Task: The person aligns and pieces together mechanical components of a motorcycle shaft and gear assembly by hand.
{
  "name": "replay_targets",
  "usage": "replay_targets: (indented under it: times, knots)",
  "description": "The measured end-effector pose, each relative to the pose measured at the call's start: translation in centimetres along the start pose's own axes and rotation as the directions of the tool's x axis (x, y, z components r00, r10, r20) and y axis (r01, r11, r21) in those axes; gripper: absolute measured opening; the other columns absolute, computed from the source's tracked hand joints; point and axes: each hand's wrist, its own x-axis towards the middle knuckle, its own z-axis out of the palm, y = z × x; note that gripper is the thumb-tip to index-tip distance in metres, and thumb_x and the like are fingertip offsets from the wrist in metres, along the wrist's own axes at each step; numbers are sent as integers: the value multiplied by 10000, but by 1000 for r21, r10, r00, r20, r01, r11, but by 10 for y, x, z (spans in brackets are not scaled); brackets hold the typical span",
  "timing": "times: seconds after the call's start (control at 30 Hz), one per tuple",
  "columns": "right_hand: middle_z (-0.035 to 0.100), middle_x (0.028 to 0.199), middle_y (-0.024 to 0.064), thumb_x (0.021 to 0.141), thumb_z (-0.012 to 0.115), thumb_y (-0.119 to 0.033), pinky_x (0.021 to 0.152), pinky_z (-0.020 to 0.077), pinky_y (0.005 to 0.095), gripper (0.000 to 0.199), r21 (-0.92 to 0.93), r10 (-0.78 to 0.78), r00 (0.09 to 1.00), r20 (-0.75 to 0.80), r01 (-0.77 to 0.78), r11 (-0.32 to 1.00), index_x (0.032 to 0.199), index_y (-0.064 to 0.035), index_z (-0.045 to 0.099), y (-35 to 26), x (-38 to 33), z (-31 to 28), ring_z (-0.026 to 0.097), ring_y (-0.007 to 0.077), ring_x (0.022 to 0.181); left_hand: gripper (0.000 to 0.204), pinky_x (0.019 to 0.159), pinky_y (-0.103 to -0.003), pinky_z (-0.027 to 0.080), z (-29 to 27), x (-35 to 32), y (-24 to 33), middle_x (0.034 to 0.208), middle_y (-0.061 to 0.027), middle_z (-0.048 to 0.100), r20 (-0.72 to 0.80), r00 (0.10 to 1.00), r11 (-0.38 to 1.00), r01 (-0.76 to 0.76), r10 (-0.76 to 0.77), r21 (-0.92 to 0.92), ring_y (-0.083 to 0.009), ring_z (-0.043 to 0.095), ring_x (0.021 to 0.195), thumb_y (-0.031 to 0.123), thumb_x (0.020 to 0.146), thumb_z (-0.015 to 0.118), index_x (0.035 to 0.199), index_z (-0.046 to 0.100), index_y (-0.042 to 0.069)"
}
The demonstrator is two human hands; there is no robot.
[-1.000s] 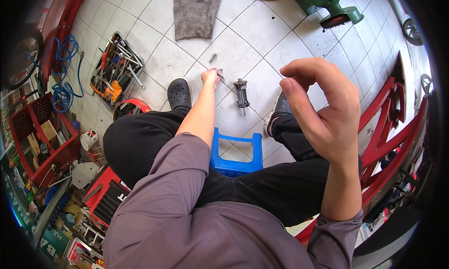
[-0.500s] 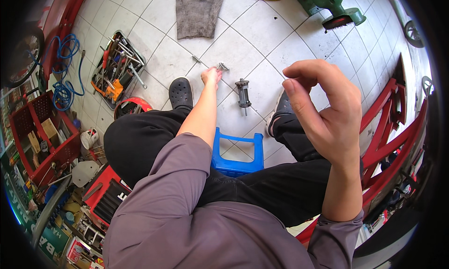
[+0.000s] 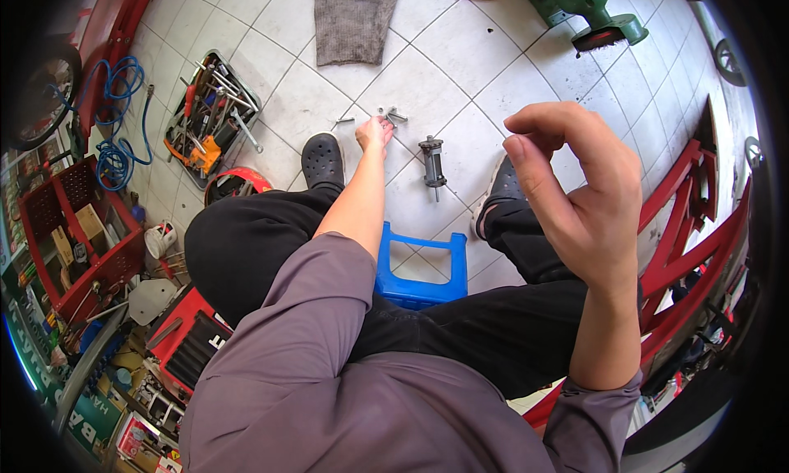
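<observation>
My left hand (image 3: 374, 133) is stretched low over the tiled floor between my feet, its fingers apart beside a few small metal bolts (image 3: 396, 115). A small nut-like piece (image 3: 380, 110) lies just past the fingertips. Another bolt (image 3: 344, 120) rests to the left of that hand. To its right is a grey metal cylinder (image 3: 433, 162) with end flanges and a thin rod pointing toward me. My right hand (image 3: 579, 185) is raised close to the camera, loosely curled, with a small gap between thumb and forefinger and nothing visible in it; its other fingers are partly hidden.
A blue plastic stool (image 3: 421, 291) stands between my knees. An open tray of hand tools (image 3: 212, 119) sits at the left, near a coiled blue hose (image 3: 119, 156). A grey cloth (image 3: 353, 21) and a green grinder (image 3: 575, 4) are farther off. A red metal frame (image 3: 678, 198) lines the right.
My left hand has drawn slightly back from the bolts, which now lie spread on the floor by its fingertips. The right hand keeps its pose. The view has shifted slightly.
</observation>
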Motion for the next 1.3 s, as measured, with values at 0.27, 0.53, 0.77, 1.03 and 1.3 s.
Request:
replay_targets:
  times: [0.27, 0.53, 0.77, 1.03, 1.3]
  knots:
    - [636, 801, 77, 803, 660, 32, 655, 457, 245, 121, -3, -24, 1000, 4, 24, 1000, 919, 36, 630, -2, 3, 2, 571, 137, 698, 318, 631, -306, 561, -14, 12, -10, 980, -145, 673, 62, 970, 957, -240, 233, 164, -207, 682, 847, -9, 860, 523, 1169, 581, -56]
    - [635, 799, 77, 805, 659, 28, 656, 460, 245, 116, -12, 10, 1000, 5, -10, 1000, 917, 35, 631, 0, 0, 0, 570, 139, 687, 323, 855, -384, 503, -52, 32, 26, 965, -179, 690, -58, 698, 414, -354, 714, 839, -327, 652, 963, 76, 780, 581, 1088, 674, 50]
    - [637, 812, 79, 796, 663, 39, 646, 462, 246, 120, -13, -28, 1000, 4, 28, 1000, 911, 35, 630, -1, 3, 0, 566, 136, 686, 266, 905, -353, 491, -49, 37, 31, 1016, -189, 689, 153, 840, 437, -416, 521, 798, -305, 654, 984, 62, 772, 556, 965, 740, 65]
    - [633, 803, 74, 809, 650, 37, 642, 457, 237, 107, -19, -6, 1000, 7, 6, 1000, 914, 35, 627, 1, 1, 1, 566, 130, 684, 269, 847, -356, 514, -21, 21, 20, 970, -158, 705, 301, 824, 467, -530, 479, 708, -269, 675, 929, 33, 814, 519, 984, 725, 71]
    - [626, 783, 60, 814, 654, 24, 642, 457, 231, 104, 2, -19, 1000, -13, 19, 1000, 916, 29, 630, 1, 1, 4, 564, 117, 676, 209, 807, -377, 513, -30, 26, 12, 963, -137, 695, 202, 840, 528, -484, 503, 698, -259, 670, 898, 178, 794, 640, 960, 685, 59]
